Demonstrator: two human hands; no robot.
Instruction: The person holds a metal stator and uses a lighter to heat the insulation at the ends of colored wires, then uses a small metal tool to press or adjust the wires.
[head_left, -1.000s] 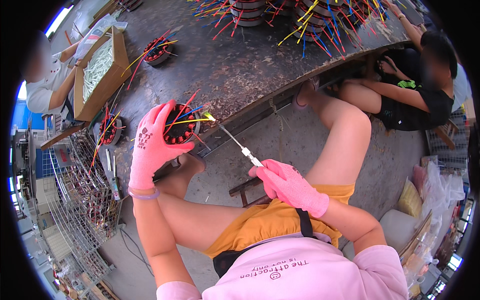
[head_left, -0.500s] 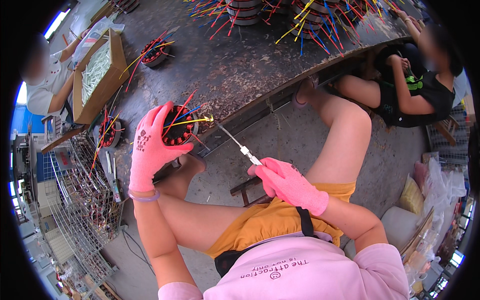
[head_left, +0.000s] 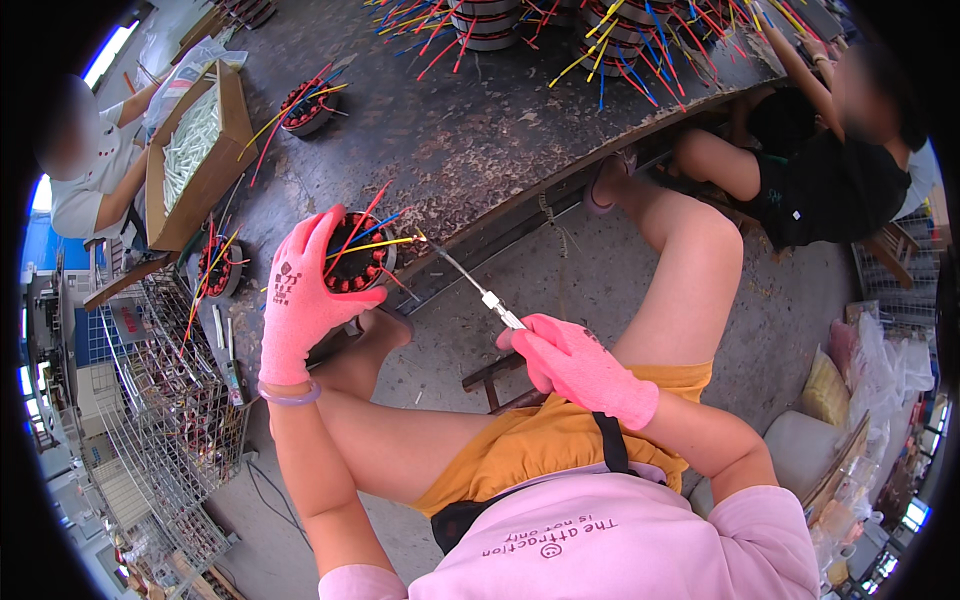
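Observation:
My left hand (head_left: 303, 290), in a pink glove, wraps round the near-left side of a motor stator (head_left: 376, 277) at the table's edge. Its fingers lie along the rim, and the thumb rests below. Red, blue and yellow wires stick out of the stator. The yellow wire (head_left: 375, 244) points right and has a bright, glowing tip. My right hand (head_left: 580, 368), also gloved in pink, is closed on the pale handle of a slim torch-like tool (head_left: 490, 300). The tool's thin metal end lies close to the yellow wire's tip; whether they touch I cannot tell.
Another stator (head_left: 308, 112) lies farther back on the dark worn table (head_left: 440, 130), and one (head_left: 218, 265) sits at its left edge. A cardboard box (head_left: 190, 150) holds white tubes. Stacked stators (head_left: 486, 22) stand at the back. People sit at left and right.
The larger yellow flare at the wire's tip has shrunk to a small bright spot. My hands hold nearly the same place. The person on the right has raised an arm toward the stacked stators.

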